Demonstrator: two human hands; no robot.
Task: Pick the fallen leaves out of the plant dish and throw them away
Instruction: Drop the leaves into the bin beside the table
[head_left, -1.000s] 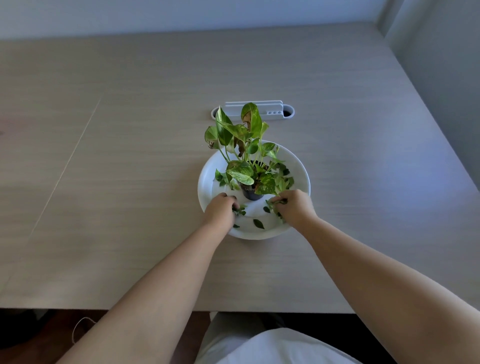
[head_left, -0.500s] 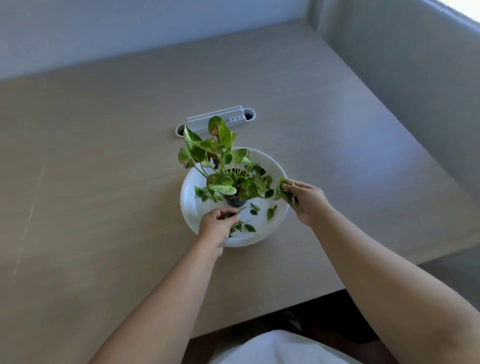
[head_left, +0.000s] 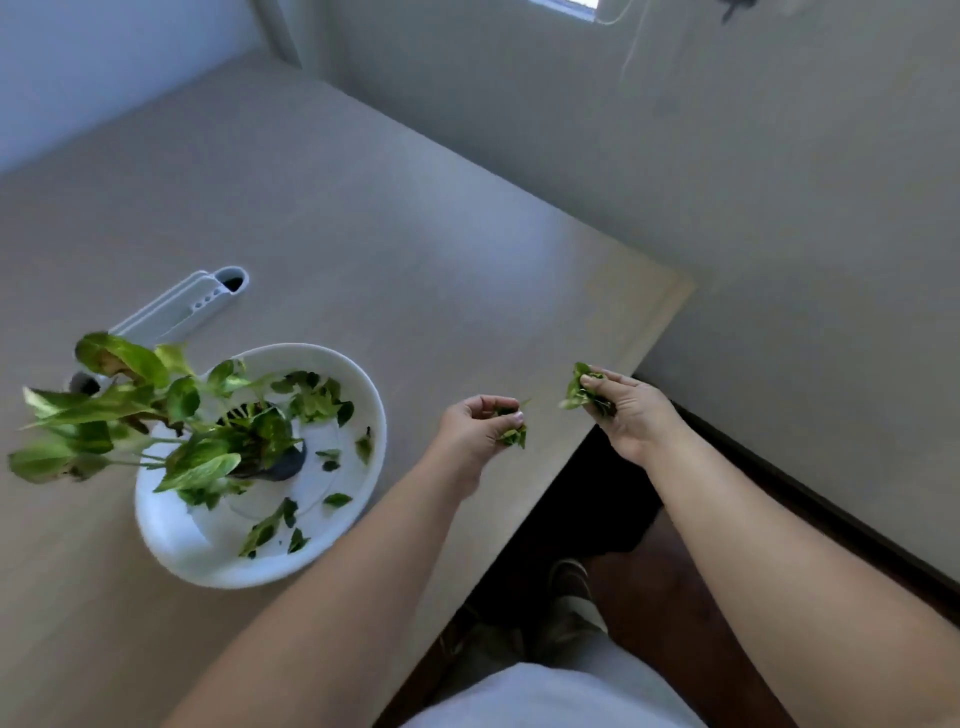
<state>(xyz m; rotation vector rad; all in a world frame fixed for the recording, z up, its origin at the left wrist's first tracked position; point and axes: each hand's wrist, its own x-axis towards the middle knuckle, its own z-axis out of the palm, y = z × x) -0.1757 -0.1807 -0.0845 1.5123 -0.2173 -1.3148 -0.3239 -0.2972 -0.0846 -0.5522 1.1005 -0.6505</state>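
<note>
A white round plant dish (head_left: 363, 384) sits on the wooden table at the left, with a small dark pot (head_left: 283, 465) and a leafy green plant (head_left: 156, 410) in it. Several loose fallen leaves (head_left: 270, 525) lie on the dish floor near its front and right side. My left hand (head_left: 478, 423) is to the right of the dish, above the table, closed on a few green leaves (head_left: 514, 435). My right hand (head_left: 626, 410) hovers over the table's right edge, gripping a bunch of leaves (head_left: 579, 392).
A white oblong holder (head_left: 182, 306) lies on the table behind the dish. The table's right edge (head_left: 649, 332) runs diagonally beside a grey wall. Below it are dark floor and my shoes (head_left: 569, 582).
Both hands left the dish carrying leaves and moved right toward the table edge. My view swung to the right, so the dish now sits at the left.
</note>
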